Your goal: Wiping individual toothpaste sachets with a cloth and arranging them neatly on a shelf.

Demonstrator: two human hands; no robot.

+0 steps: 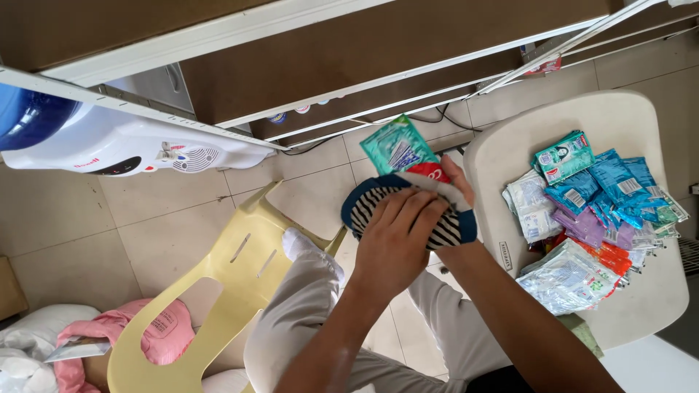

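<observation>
Beige floor tiles lie beneath both hands, left of a white stool [641, 291] piled with sachets [593, 211]. Left hand [397, 244] presses closed over a striped pouch [378, 204]; right hand [455, 182] grips its far edge, where a green sachet [397, 145] pokes out.

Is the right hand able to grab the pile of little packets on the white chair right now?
Probably not at once. The right hand is busy holding the striped pouch with the left hand. The packets lie uncovered on the white chair beside it, so nothing else blocks the way.

Right hand [457, 191] mostly hidden behind striped pouch [408, 211]; sachet's [399, 149] lower end inside it.
</observation>
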